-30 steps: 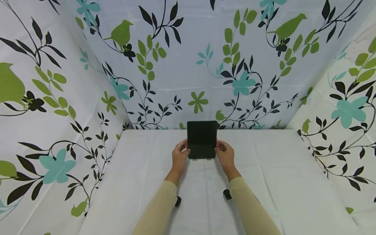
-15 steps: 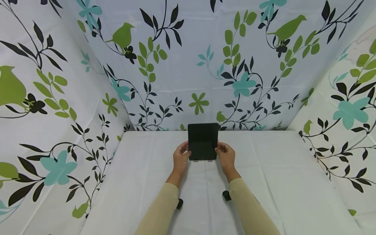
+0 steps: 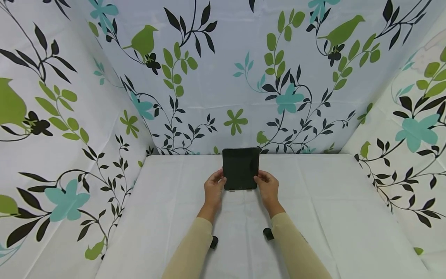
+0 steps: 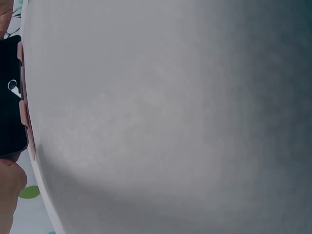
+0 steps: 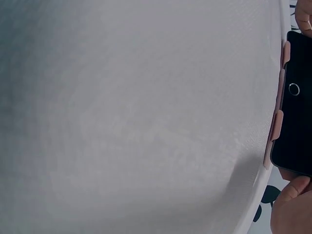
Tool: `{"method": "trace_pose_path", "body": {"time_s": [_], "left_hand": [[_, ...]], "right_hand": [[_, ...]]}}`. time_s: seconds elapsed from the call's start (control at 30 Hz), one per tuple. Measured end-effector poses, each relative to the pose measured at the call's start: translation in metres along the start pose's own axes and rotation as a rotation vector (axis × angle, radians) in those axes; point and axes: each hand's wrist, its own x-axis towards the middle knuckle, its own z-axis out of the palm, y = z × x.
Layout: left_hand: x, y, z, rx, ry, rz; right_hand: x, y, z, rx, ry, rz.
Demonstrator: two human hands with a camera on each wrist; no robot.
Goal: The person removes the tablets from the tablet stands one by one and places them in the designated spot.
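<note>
A black tablet [image 3: 241,168] with a round home button leans upright near the far edge of the table, its screen towards me. Two pinkish lips of a stand [image 5: 277,125] hook over its lower edge; most of the stand is hidden behind the tablet. My left hand [image 3: 213,188] grips the tablet's lower left side, thumb at the front edge and fingers behind. At the lower right side my right hand [image 3: 268,187] holds it the same way. In the left wrist view the tablet [image 4: 10,97] shows only partly, at the left border.
A white cloth covers the table [image 3: 299,217]. Behind it stands a patterned cloth wall [image 3: 209,97], with similar walls left and right. Small black devices sit by the wrists, one at the left sleeve [image 3: 214,242] and one at the right [image 3: 268,233].
The tablet's top edge has dropped slightly, as if tilted a little further, and the reflection on its screen has changed. Both hands keep their hold at its sides.
</note>
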Motion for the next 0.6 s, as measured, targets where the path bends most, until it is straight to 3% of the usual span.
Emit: {"method": "trace_pose_path", "body": {"time_s": [0.3,0.6], "left_hand": [[0.0,-0.001,0.005,-0.018,0.054,0.034],[-0.002,-0.004,0.011,-0.115,0.126,-0.037]], "right_hand": [[0.001,0.001,-0.003,-0.002,0.006,-0.021],[-0.001,0.002,-0.002,0.055,0.054,-0.002]]}}
